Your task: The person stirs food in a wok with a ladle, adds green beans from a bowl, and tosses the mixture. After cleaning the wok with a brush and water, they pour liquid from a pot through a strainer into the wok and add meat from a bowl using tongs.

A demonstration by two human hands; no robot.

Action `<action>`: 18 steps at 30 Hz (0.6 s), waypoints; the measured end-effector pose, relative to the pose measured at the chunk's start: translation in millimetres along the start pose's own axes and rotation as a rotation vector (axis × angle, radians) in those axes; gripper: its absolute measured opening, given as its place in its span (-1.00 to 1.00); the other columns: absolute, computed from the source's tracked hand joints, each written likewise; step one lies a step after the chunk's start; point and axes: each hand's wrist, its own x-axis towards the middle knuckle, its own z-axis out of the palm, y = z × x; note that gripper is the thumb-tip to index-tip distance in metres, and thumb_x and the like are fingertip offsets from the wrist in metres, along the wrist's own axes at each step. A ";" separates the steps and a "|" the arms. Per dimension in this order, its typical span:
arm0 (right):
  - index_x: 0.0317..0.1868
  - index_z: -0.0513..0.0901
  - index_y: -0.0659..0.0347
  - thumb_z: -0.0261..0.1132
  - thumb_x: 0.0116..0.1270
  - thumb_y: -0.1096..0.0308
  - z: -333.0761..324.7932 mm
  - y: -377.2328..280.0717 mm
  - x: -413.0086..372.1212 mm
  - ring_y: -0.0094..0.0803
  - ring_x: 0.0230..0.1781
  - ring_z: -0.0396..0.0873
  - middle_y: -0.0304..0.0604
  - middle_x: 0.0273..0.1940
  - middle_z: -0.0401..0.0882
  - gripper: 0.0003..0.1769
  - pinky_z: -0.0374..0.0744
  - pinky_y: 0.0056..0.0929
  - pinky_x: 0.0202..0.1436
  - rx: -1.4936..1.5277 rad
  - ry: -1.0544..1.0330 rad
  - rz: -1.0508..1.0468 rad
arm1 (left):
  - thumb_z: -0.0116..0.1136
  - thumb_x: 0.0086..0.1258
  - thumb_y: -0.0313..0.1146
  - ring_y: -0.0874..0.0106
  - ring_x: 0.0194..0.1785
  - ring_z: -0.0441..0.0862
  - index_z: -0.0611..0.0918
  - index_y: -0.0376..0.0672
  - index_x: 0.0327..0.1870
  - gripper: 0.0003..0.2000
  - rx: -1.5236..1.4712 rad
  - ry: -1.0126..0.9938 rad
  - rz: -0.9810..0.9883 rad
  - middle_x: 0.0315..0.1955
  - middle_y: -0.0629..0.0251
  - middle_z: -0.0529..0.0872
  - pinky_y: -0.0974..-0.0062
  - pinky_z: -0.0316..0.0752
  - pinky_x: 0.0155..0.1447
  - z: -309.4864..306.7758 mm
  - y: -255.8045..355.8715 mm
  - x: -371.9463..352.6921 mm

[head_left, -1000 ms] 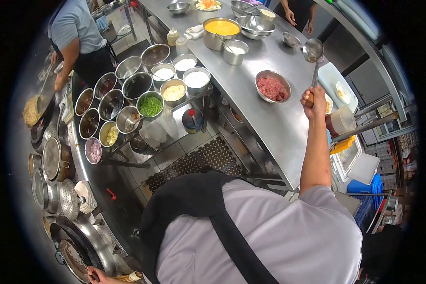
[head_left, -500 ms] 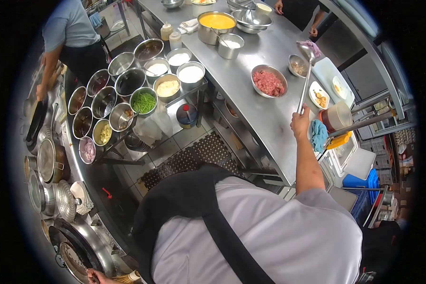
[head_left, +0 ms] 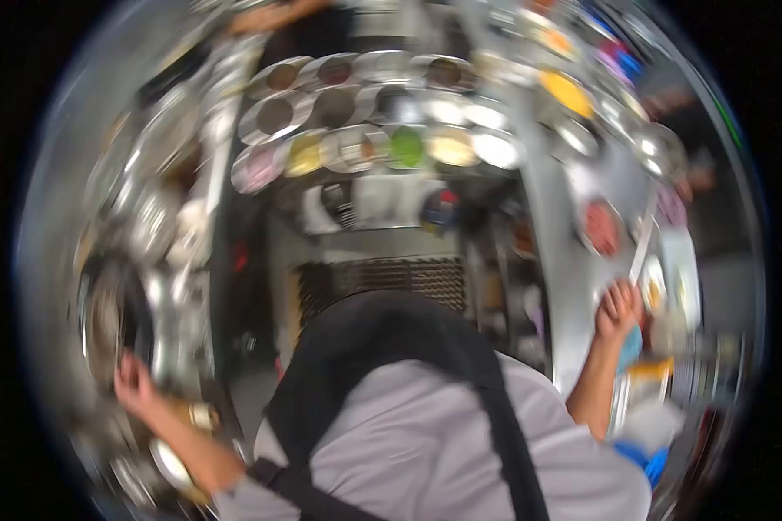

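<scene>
My right hand [head_left: 617, 311] is closed around the long metal handle of a ladle [head_left: 643, 247], above the steel counter on the right. The ladle's far end is smeared by motion near a pink cloth [head_left: 672, 207]. A bowl of raw red meat [head_left: 601, 228] lies to the left of the handle. On the left side, my left hand [head_left: 135, 386] has its fingers curled at the near edge of a dark wok [head_left: 143, 317] on the stove. Blur hides exactly how it grips there.
Several round metal pots of ingredients stand in rows ahead, among them chopped greens [head_left: 406, 148]. A pot of yellow liquid [head_left: 566, 94] is on the steel counter [head_left: 547, 174]. A dark perforated mat [head_left: 382, 278] covers the floor. Another person's arm [head_left: 278, 16] shows at the top left.
My view has swung left, and everything is blurred. The wok and my left forearm are now more fully in view. My right hand still holds the ladle over the counter.
</scene>
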 end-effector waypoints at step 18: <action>0.37 0.46 0.22 0.27 0.17 0.51 238.9 623.3 60.5 -0.53 -0.55 0.49 -0.27 -0.42 0.62 -0.33 0.45 -0.50 -0.42 -1.372 -1.324 0.446 | -0.10 0.24 -0.68 0.38 -0.43 0.51 0.27 -0.26 0.09 -0.62 -0.011 0.100 0.072 -0.30 0.10 0.53 0.42 0.53 -0.35 67.2 46.0 -184.5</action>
